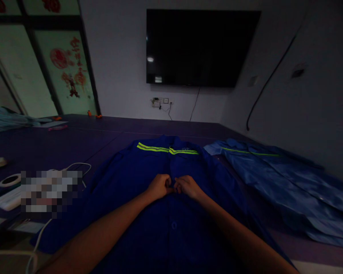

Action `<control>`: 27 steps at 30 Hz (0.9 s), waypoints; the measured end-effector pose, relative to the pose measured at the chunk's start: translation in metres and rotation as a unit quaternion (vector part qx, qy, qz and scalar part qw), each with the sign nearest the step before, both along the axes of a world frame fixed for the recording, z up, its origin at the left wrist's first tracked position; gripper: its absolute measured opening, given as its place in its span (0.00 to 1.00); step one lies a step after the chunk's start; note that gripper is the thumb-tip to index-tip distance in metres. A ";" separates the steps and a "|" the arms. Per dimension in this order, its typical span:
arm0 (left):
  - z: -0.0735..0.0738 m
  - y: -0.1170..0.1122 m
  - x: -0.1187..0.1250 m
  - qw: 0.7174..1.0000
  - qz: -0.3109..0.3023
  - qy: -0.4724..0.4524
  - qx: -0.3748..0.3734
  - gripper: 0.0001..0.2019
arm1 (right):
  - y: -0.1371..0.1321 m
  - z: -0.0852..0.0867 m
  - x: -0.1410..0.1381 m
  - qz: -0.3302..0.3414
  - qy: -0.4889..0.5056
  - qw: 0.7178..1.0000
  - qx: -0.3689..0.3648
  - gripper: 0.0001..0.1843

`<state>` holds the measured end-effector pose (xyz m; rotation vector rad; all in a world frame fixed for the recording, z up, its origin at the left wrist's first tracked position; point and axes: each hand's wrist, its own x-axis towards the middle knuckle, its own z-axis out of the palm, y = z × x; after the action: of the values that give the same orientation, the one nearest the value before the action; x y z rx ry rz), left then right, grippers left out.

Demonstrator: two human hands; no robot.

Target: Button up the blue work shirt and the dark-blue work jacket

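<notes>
A dark blue work jacket [125, 175] with yellow-green reflective stripes across the chest lies spread out, front up, with its collar away from me. My left hand [159, 186] is closed, thumb and fingers pinching at the jacket's front opening about halfway down. Close beside it, my right hand [187, 186] has its fingers curled onto the same front edge. Whatever small part lies between the fingertips is hidden. Nearer to me, a round button [173, 225] shows on the front strip.
A lighter blue jacket [263, 171] with a thin reflective stripe lies to the right on the purple floor covering [108, 133]. At left are a white power strip [8, 198], a white cable [42, 232] and a round white-rimmed object [10, 180]. A television [200, 47] hangs on the far wall.
</notes>
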<state>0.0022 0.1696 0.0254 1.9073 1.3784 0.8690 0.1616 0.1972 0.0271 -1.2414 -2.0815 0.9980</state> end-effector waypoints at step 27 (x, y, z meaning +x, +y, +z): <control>0.004 -0.002 0.006 0.998 0.038 -0.011 -0.050 0.04 | -0.013 0.031 0.005 0.083 -0.310 0.916 0.242 0.12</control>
<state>0.0079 0.1679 0.0296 1.7759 1.4621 0.8383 0.1670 0.1847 0.0581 -1.2197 -2.7226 0.0912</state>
